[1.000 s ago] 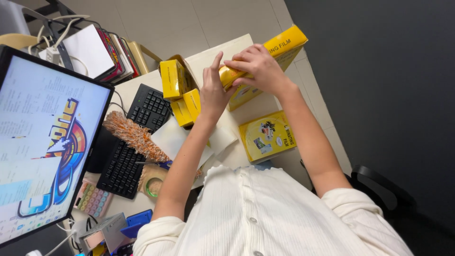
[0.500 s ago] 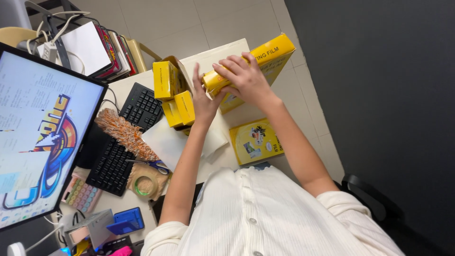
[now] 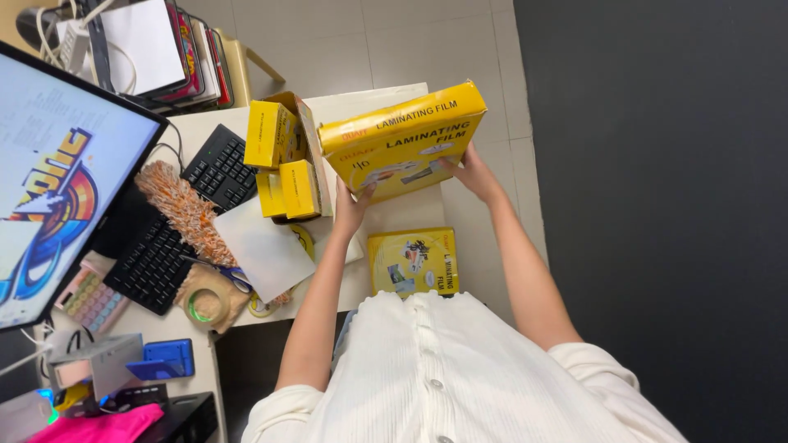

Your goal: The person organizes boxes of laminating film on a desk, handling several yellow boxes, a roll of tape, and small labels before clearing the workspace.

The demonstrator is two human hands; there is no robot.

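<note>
Lifted clear since the earlier frame, when both hands worked close together at one end of it, the large yellow box (image 3: 404, 141) was held up flat above the white desk (image 3: 386, 217), its broad printed face turned to the camera. Below it on the desk lay a second, smaller yellow pack (image 3: 413, 261), near the person's white shirt. Beside the raised box stood a cluster of small yellow cartons (image 3: 283, 164), close to the black keyboard (image 3: 185, 217) and an orange duster (image 3: 185, 212). The right hand (image 3: 474, 172) gripped the box's lower right edge, fingers wrapped onto its face. The left hand (image 3: 351, 207) pinched the lower left corner, thumb on the front. Held only by its bottom edge, the box tilted slightly; a steadier hold, judging by the frame, would have kept both hands level and spread wide so the box cleared the cartons beside it.
</note>
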